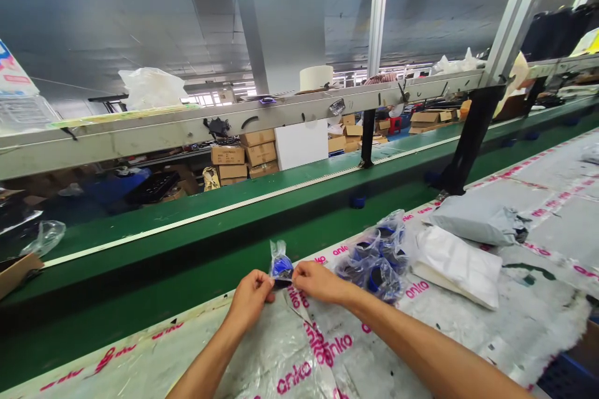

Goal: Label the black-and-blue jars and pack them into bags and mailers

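A small clear bag (281, 267) with a blue and dark item inside stands at the far edge of the desk (154, 365), close to the green belt (187, 255). The left hand (251, 295) has its thumb and fingers pinched together on the bag's lower left side, and the right hand (318, 280) has its fingers clamped on the bag's right edge, so the bag sits between the two hands. The desk is covered with pale plastic sheeting printed "anko" in pink

To the right, just beyond the right hand, a cluster of bagged blue items (378, 257) lies on the sheeting. Further right come a stack of white bags (456, 267) and, behind it, a grey packet (475, 219). A blue round piece (357, 202) rests on the belt, farther off. A metal rail (276, 113) runs above the far side of the belt, with a white roll (316, 78) on it; brown cartons (246, 156) are piled beyond
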{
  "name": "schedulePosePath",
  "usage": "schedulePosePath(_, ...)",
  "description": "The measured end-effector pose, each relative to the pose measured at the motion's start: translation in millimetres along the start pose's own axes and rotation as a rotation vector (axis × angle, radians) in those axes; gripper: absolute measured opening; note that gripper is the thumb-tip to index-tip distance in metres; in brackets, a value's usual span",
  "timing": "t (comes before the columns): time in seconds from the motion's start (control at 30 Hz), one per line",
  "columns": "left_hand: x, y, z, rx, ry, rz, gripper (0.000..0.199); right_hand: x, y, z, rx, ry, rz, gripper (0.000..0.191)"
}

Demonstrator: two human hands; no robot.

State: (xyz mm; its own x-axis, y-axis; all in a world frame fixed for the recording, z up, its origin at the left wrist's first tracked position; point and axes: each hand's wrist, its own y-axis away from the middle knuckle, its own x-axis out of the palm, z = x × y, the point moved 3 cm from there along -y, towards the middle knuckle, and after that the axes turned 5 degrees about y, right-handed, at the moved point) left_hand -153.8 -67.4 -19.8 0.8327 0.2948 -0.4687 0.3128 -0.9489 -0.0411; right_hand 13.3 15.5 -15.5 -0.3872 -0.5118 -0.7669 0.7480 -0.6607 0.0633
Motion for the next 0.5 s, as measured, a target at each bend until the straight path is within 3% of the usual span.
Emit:
schedulePosePath(0.13,-1.6,0,-14,0.084,-0.066,-0.073,0.027,-5,13,5,-0.015,0.067,-0.179,0.014)
schedulePosePath(0.3,-13.3,0,-45,0.145,-0.129,-0.120,0.030,-28,21,18,-0.052,0.166,-0.406,0.018)
schedulePosePath(0.5,-14.7,2,-59,0.111,-0.164,-0.086,0.030,-40,29,19,-0.122,0.229,-0.484,0.016)
